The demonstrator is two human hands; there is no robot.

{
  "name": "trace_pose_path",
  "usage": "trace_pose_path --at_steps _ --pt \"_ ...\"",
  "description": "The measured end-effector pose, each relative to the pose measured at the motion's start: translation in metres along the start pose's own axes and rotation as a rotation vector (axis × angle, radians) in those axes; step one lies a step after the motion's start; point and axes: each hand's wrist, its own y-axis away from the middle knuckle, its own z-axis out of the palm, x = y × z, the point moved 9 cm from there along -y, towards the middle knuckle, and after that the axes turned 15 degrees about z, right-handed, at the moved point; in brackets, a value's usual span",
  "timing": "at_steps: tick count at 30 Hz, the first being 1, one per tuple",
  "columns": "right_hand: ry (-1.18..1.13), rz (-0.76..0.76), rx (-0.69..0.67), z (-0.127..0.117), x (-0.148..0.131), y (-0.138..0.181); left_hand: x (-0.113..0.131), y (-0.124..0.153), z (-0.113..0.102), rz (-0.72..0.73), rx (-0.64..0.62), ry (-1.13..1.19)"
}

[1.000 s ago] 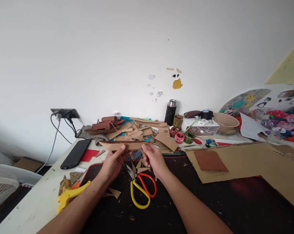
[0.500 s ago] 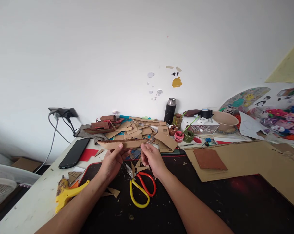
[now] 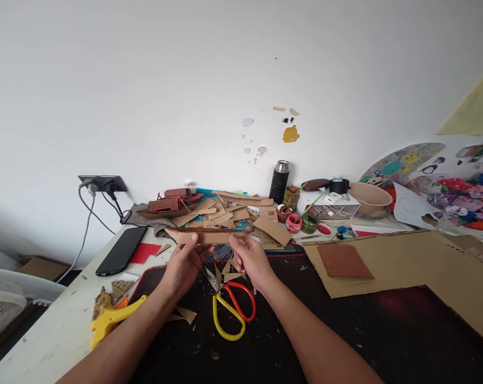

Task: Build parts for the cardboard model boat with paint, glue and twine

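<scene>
The black mat (image 3: 257,352) covers the near edge of the white table (image 3: 41,336). A yellow glue gun (image 3: 104,314) lies beside the mat, toward the table's left edge; a fan (image 3: 3,309) stands beyond that edge. The scissors (image 3: 221,288) rest on the mat with their handles toward the near edge. Above the mat's far edge, the left hand (image 3: 183,266) and right hand (image 3: 249,261) hold a cardboard hull (image 3: 213,238), raised and roughly level. Each hand is closed to a pinch, with its thumb on the hull's near side. At right, a cardboard sheet (image 3: 401,261) overlaps the mat and carries a brown square (image 3: 344,261). The phone (image 3: 121,252) lies along the table's left edge. Along the far edge sit model boats (image 3: 165,207), cardboard scraps (image 3: 221,216), paint jars (image 3: 310,224), a black flask (image 3: 279,184) and a bowl (image 3: 369,198). Behind stands a white wall (image 3: 165,80), fitted with a socket (image 3: 103,184) at left.
</scene>
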Motion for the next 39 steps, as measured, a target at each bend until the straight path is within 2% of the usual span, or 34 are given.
trace_pose_path --at_steps 15,21,28,39 --pt "0.016 0.018 -0.019 0.0028 0.0011 -0.0011 -0.0027 -0.0023 -0.0070 -0.020 0.105 0.035" --pt "0.036 0.020 -0.065 0.0080 0.0046 -0.0029 -0.0009 -0.0027 -0.0049 0.000 0.093 0.015" --pt "0.028 0.016 -0.066 0.0073 0.0068 -0.0039 -0.0005 -0.0009 -0.0035 -0.015 0.107 -0.007" --pt "0.030 0.026 -0.068 0.0081 0.0071 -0.0028 0.0015 -0.0021 -0.0029 0.012 0.060 -0.056"
